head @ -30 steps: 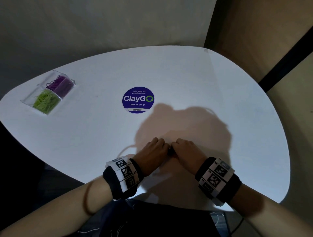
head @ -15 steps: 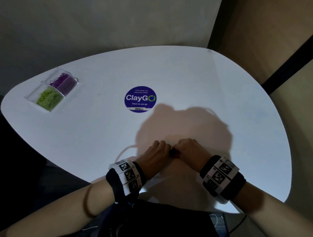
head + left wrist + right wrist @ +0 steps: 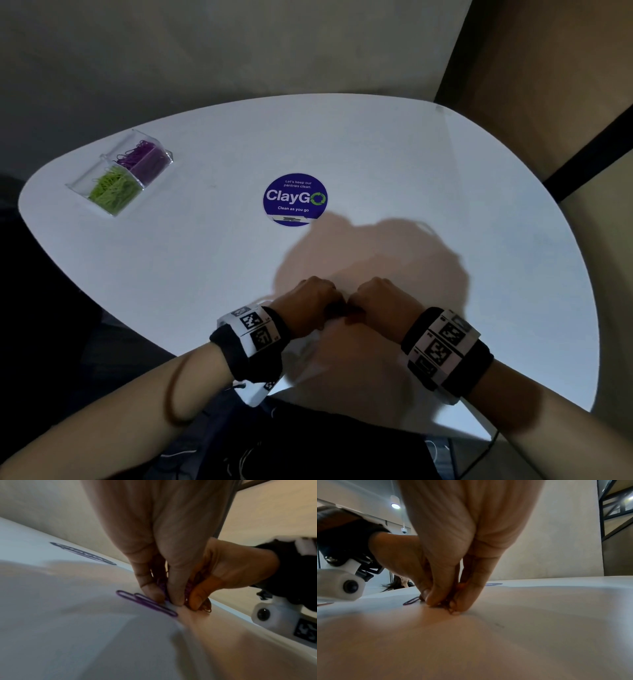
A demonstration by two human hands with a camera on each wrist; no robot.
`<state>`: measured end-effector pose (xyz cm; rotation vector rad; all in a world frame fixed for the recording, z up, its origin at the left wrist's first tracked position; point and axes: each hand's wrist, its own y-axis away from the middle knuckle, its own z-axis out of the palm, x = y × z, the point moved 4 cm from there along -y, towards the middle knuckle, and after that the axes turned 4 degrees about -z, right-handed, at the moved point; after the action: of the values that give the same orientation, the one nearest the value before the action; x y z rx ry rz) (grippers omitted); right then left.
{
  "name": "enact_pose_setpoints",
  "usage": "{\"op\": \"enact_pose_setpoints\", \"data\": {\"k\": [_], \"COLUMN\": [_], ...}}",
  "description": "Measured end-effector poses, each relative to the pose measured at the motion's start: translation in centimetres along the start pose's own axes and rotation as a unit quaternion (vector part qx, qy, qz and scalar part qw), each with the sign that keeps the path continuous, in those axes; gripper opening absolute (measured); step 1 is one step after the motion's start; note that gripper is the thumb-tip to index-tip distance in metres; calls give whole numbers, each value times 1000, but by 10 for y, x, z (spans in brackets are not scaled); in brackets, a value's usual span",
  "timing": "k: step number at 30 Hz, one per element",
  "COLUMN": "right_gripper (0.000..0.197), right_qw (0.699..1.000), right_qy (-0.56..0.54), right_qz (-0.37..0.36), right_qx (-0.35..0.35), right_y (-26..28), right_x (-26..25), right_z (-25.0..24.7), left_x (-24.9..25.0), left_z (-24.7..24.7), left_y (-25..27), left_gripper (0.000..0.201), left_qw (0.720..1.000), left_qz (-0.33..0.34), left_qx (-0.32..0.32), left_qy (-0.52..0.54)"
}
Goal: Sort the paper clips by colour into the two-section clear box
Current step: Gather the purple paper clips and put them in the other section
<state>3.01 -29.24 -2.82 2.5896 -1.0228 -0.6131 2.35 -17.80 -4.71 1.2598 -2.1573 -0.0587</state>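
Both hands are together on the white table, near its front edge. The left hand has its fingers curled down and pinches a small bunch of purple paper clips between its fingertips. The right hand touches it, and its fingers also close on clips of the same bunch (how many each hand holds, I cannot tell). One loose purple clip lies flat on the table, touching the left fingertips. The clear box stands near the far left edge, well apart from the hands: green clips fill its nearer section, purple clips the farther one. A round blue sticker is at the table's middle.
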Motion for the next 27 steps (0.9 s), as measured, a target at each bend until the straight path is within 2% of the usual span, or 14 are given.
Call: {"op": "enact_pose_setpoints", "data": {"k": [3,8,10,13,16,21,24,27], "right_gripper": [35,30,30,32,34,36,36,32], "right_qw": [1000,1000,1000,999,999,1000,999,996], "right_qy": [17,19,19,36,39,-11,-36,-82], "right_qz": [-5,2,-6,-9,2,8,-1,-8], "right_qx": [-6,-7,-4,-19,-19,-9,-4,22], "right_y": [-2,-4,-4,-6,-8,-7,-4,-5], "right_x": [-1,-5,-5,-3,1,12,14,15], "right_z": [1,8,9,10,11,6,3,-4], "left_x": [-3,-2,-8,-20,-26,-23,-23,-22], "left_z": [-1,-3,-7,-14,-14,-6,-6,-2], "left_y": [0,7,12,23,35,36,32,31], "left_gripper": [19,19,35,55,46,21,19,21], "left_qw": [1000,998,996,996,997,999,999,996], "left_qz": [-5,20,18,-3,-28,-27,-25,-27], "left_qx": [-5,24,54,67,61,17,2,-34], "left_qy": [22,50,62,55,27,-18,-26,-78]}}
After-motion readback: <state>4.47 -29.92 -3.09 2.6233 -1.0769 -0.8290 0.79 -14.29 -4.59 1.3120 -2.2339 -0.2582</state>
